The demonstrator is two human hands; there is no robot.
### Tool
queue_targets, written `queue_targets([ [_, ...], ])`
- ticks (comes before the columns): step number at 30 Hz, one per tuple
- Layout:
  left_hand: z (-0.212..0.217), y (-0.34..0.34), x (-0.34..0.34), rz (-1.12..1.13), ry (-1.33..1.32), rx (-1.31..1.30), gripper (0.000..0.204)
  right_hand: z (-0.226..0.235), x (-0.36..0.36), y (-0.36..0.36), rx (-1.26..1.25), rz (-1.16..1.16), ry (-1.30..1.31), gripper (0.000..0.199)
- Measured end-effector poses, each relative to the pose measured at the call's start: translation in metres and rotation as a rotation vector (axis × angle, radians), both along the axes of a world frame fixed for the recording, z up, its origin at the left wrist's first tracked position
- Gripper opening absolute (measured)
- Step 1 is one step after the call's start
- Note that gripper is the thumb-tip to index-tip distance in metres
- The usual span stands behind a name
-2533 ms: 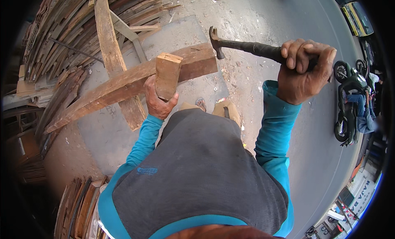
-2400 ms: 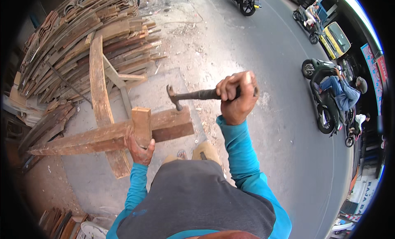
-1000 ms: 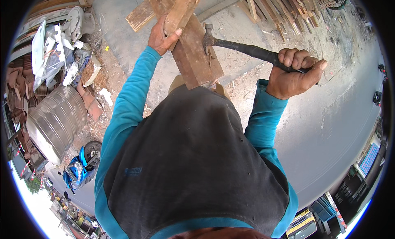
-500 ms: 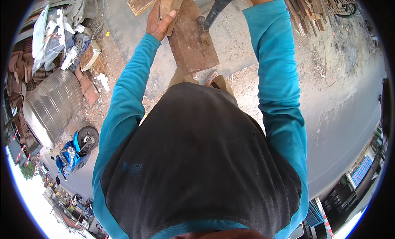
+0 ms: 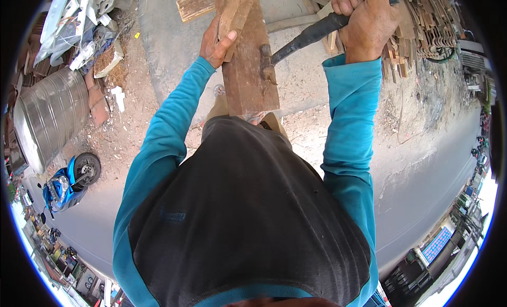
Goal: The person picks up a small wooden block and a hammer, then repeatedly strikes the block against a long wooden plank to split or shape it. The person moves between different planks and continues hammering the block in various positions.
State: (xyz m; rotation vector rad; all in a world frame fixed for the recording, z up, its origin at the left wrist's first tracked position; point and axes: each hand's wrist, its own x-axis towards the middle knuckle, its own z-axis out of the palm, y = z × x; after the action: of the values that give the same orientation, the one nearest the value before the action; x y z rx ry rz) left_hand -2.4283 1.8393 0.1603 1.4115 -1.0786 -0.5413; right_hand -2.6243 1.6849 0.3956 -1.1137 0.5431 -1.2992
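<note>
A wide grey road [image 5: 422, 175] is running along the right and lower part of the view. A big heap of old brown boards [image 5: 417, 27] is sitting at the top right. A fat silver metal tank with ridges [image 5: 53, 114] is lying on the left, and a shiny blue motorbike [image 5: 62, 188] is standing near it.

A thick brown wooden beam [image 5: 251, 87] is pointing toward the person, with its near end sitting just in front of the legs. It is resting across a lighter brown wooden board [image 5: 195, 5].

A hammer with a long black handle [image 5: 311, 36] is leaning in from the right, and its rusty head is lying at the beam's right edge. A small light-brown wooden block [image 5: 235, 14] is sitting over the beam.

The right hand [image 5: 368, 26] is gripping the hammer, its fingers curling tightly around the handle. The left hand [image 5: 215, 47] is holding the block, pinching it between thumb and fingers; the block is hiding some fingertips.
</note>
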Motion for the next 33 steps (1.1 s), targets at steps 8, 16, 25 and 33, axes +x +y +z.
queue_targets([
  [8, 0.017, -0.017, 0.021, 0.123, -0.125, -0.044, 0.077, 0.008, 0.017, -0.014, -0.053, 0.087, 0.031, 0.041],
  [16, 0.007, 0.006, 0.017, 0.038, -0.036, 0.020, 0.076, -0.003, -0.055, 0.062, -0.220, 0.117, 0.062, 0.042],
  [25, 0.013, 0.004, 0.003, 0.005, -0.043, 0.047, 0.081, 0.005, -0.017, 0.018, -0.113, 0.121, 0.142, 0.039],
  [33, 0.016, -0.007, -0.004, -0.026, -0.019, 0.109, 0.082, -0.004, 0.028, -0.035, 0.015, 0.123, 0.143, 0.035],
])
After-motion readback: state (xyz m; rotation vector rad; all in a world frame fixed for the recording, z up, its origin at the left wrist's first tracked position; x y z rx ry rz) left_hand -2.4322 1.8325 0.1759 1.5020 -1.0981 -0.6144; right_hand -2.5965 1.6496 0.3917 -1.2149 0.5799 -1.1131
